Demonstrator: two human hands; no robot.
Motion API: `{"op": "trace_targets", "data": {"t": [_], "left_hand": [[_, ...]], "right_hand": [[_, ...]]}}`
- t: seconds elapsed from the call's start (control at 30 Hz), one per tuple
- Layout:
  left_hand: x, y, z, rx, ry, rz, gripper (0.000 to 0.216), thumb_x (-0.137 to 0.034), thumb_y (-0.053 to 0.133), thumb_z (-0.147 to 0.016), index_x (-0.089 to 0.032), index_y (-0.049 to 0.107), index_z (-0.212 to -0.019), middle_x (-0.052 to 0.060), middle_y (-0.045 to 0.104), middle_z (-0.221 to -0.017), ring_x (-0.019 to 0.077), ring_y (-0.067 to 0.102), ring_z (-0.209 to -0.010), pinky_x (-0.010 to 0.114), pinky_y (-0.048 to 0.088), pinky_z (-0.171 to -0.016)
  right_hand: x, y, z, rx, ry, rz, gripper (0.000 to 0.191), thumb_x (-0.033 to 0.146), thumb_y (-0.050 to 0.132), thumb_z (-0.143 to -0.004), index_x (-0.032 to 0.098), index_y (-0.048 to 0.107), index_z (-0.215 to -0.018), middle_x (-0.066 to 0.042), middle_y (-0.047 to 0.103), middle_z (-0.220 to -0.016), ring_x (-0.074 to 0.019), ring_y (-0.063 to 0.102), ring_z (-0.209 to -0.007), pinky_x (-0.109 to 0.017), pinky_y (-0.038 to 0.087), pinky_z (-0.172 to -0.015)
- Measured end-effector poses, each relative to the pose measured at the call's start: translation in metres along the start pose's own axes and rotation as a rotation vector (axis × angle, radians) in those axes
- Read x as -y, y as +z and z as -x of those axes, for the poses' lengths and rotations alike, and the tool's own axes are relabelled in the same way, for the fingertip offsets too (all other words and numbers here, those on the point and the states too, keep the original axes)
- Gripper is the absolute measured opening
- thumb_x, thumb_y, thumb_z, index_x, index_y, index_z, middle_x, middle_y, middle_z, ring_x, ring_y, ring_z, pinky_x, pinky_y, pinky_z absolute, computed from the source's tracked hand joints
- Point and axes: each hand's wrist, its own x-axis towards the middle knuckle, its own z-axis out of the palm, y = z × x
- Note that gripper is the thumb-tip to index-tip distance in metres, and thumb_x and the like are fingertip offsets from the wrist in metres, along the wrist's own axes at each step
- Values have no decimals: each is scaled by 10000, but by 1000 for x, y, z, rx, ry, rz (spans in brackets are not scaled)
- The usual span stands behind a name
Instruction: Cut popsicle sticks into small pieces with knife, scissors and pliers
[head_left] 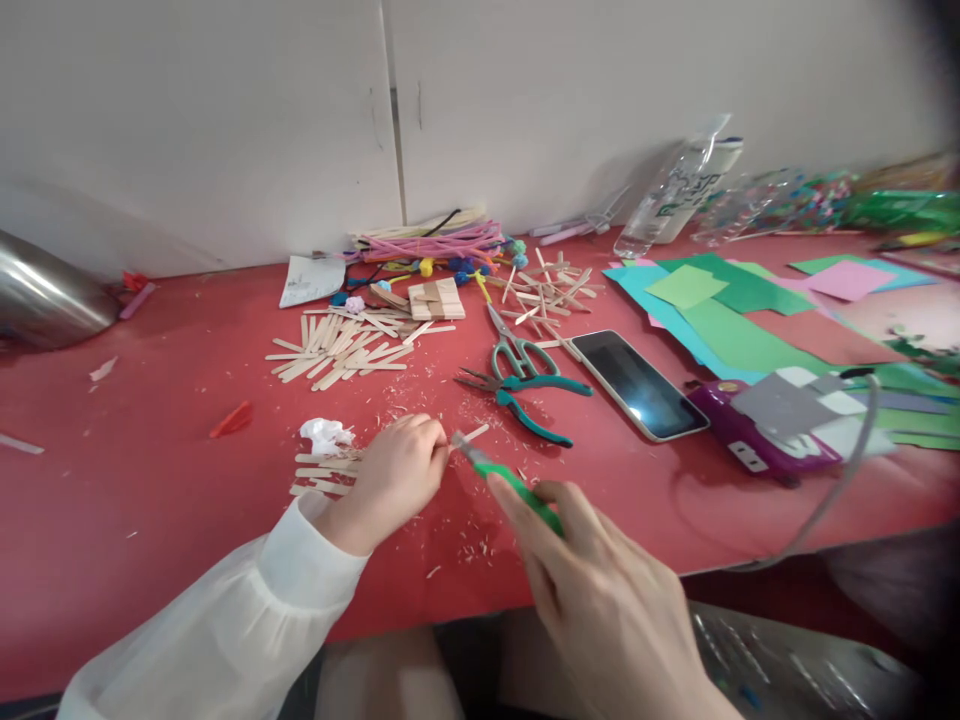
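The left hand (401, 470) pinches a little wood stick (477, 433) in its fingers over the red table (172, 470), and the right hand (607, 585) grips a green knife (523, 488) (its blade (468, 450) by the stick).

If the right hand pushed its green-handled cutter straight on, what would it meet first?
Probably the wooden stick, which the cutter seems to touch with its blade; just beyond that lies the left hand. Exact depth is unclear.
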Motion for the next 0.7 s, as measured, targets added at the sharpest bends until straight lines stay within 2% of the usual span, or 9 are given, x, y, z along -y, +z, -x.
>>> {"op": "trace_targets", "data": {"t": [0.1,0.17,0.27,0.3,0.37,0.4,0.43,0.5,0.7], "left_hand": [[2,-5,-1,-18,-52,61,173,-138,528,-811,-194,533,-647,10,606,-703,172,585,-664,278,425,-600],[2,-9,-2,-46,-100,105,157,-151,535,-802,-194,544,-651,3,622,-696,166,593,-645,271,420,-584],[2,-17,-6,-111,-171,181,118,-188,539,-800,-197,568,-686,-1,641,-674,166,601,-617,269,426,-571],[2,-20,-8,-137,-188,210,117,-202,535,-805,-196,569,-693,-3,641,-660,162,601,-602,263,427,-561],[1,-26,-12,-196,-205,269,124,-225,523,-816,-195,553,-699,-9,633,-638,149,597,-578,247,429,-543],[0,-27,-15,-228,-204,296,127,-230,517,-818,-195,539,-698,-12,626,-633,143,596,-576,238,431,-541],[0,-29,-18,-258,-199,318,125,-232,513,-820,-195,526,-701,-15,619,-630,138,594,-578,233,435,-546],[-2,-28,-25,-311,-186,346,107,-215,506,-808,-198,506,-702,-18,600,-625,137,588,-582,231,437,-552],[-3,-14,-35,-402,-132,388,97,-159,510,-752,-208,459,-686,-7,555,-665,159,560,-627,273,439,-614]], "right_hand": [[-12,-10,-10,-85,135,-157,374,215,401,-907,261,573,-1236,-57,651,-906,-123,594,-495,-229,407,-395],[-20,-13,-25,-44,185,-363,380,279,419,-921,267,528,-1284,-61,645,-968,-121,602,-542,-237,453,-463],[-31,-8,-61,60,267,-721,391,338,429,-901,199,534,-1250,-101,634,-1059,-200,635,-826,-298,500,-637],[-34,-4,-74,79,313,-844,373,356,457,-881,186,560,-1197,-93,639,-1019,-205,619,-867,-300,491,-659],[-37,6,-100,191,445,-1143,282,379,564,-817,173,609,-1005,-7,598,-729,-149,564,-656,-246,426,-530],[-37,13,-111,228,544,-1305,250,389,648,-755,177,598,-877,50,517,-592,-109,486,-530,-218,362,-461],[-37,20,-120,234,564,-1364,265,407,688,-714,183,554,-761,90,433,-507,-77,401,-447,-201,304,-418],[-36,33,-133,228,575,-1446,323,436,701,-683,193,489,-674,114,377,-452,-55,328,-398,-195,257,-388],[-32,62,-140,172,678,-1634,323,434,691,-657,182,490,-684,105,438,-436,-49,365,-367,-185,286,-374]]}}
